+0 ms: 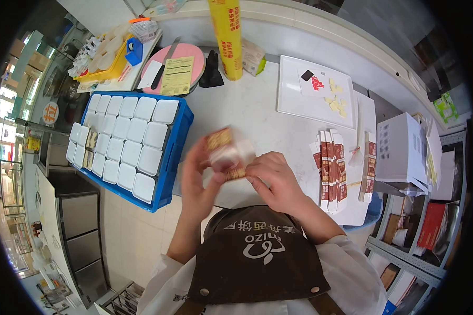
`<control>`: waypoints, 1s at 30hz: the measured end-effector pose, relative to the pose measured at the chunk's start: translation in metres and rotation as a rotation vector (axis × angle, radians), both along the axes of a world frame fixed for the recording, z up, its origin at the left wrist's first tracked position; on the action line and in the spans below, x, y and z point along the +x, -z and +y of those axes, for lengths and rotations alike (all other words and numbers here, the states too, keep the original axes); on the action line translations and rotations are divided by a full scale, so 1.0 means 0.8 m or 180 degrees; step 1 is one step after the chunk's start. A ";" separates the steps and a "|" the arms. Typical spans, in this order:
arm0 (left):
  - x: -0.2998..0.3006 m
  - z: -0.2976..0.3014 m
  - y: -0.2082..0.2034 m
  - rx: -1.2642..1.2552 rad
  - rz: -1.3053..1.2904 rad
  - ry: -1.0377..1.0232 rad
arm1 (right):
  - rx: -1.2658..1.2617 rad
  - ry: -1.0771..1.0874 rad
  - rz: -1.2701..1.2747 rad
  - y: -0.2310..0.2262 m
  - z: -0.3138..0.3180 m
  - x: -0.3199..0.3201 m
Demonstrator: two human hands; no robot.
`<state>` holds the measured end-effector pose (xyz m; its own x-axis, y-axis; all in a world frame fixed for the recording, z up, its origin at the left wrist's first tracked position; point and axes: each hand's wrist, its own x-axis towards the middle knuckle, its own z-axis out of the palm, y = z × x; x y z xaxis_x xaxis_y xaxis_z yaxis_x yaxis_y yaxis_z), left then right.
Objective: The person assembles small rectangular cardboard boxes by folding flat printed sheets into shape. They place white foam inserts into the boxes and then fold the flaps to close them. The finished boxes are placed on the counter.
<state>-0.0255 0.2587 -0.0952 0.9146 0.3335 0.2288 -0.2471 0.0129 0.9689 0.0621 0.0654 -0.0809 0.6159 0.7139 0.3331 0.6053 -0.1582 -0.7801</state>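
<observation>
My brown apron sits below my half-curled left hand and right hand, which grip a blurred brown printed carton between them over the worktable. Probably light and crushable; I'd pinch its edges gently.

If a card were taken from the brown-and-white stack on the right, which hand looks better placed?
Probably the right hand: it is nearer the card stack, on that side of the blurred box. The left hand is farther away, gripping the box's opposite side.
</observation>
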 end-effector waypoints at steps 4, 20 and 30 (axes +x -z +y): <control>0.002 0.014 -0.026 -0.0148 0.0279 -0.0610 | -0.0003 -0.0189 -0.0582 0.000 -0.003 0.003; -0.003 0.031 0.028 -0.0340 0.1027 0.1664 | 0.0588 -0.0650 0.0384 0.008 -0.002 -0.003; 0.001 0.024 0.036 -0.0968 0.1426 0.1424 | -0.0008 0.0335 0.0600 0.040 -0.004 0.010</control>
